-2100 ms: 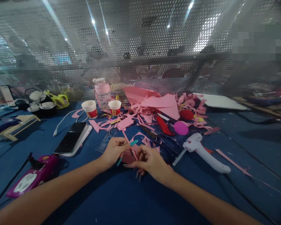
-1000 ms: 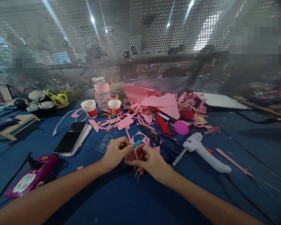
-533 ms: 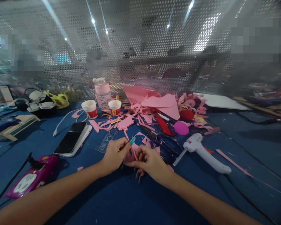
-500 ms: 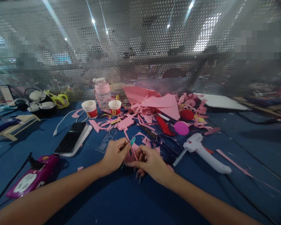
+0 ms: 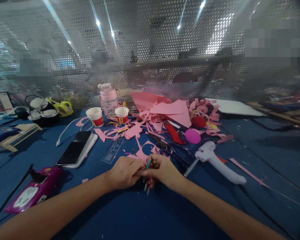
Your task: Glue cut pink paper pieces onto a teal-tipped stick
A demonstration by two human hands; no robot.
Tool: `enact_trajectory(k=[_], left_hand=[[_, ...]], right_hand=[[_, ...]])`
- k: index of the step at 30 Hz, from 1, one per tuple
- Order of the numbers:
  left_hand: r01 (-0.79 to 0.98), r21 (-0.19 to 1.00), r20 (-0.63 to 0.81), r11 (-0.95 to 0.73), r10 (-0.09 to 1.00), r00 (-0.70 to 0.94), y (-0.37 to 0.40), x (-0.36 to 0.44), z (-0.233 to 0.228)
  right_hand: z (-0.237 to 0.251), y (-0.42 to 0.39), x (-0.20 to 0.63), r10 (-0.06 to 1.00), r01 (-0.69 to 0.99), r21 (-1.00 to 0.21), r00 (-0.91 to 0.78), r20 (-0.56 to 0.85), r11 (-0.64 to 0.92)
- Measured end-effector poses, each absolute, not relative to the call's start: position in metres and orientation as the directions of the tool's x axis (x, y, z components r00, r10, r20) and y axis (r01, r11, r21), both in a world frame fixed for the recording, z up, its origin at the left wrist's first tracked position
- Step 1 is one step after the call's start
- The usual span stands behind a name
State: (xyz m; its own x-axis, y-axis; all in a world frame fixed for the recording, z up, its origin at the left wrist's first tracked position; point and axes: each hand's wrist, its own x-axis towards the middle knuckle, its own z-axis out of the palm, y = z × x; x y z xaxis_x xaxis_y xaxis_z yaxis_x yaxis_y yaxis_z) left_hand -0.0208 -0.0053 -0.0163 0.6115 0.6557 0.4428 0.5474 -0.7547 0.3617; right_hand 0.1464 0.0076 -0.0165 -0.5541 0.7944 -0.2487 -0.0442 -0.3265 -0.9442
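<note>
Both hands pinched shut: left hand [image 5: 123,173] & right hand [image 5: 162,170] met on a teal-tipped tool [image 5: 148,163] over the blue table [image 5: 130,213], closer together than 0.5 s before. Two paper cups [image 5: 95,116], one glue gun [image 5: 215,160], one phone [image 5: 75,151].

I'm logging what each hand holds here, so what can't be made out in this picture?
- Head view: what the left hand and right hand pinch between them; only a small teal tip shows, the fingers cover the rest.
- Print on the two red-and-white paper cups: too small.
- Purple plastic device: dim, type unclear.
- Beyond the perforated metal screen: blurred.
</note>
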Motion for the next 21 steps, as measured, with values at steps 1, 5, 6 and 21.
enact_trajectory(k=[1,5,6,21], left_hand=[[0.542,0.363,0.478,-0.758,0.651,0.590,-0.006,-0.021,-0.016],[0.613,0.563,0.513,-0.554,0.816,0.266,-0.007,-0.020,-0.012],[0.611,0.639,0.482,-0.467,0.862,0.155,-0.006,-0.019,-0.010],[0.442,0.882,0.234,-0.165,0.967,-0.106,0.004,-0.017,-0.010]], right_hand=[[-0.017,0.008,0.147,0.787,-0.053,-0.941,-0.566,-0.248,-0.335],[-0.017,0.010,0.147,0.788,-0.094,-0.935,-0.571,-0.229,-0.341],[-0.018,0.010,0.147,0.793,-0.097,-0.937,-0.567,-0.225,-0.335],[-0.017,0.004,0.147,0.825,-0.033,-0.971,-0.534,-0.184,-0.238]])
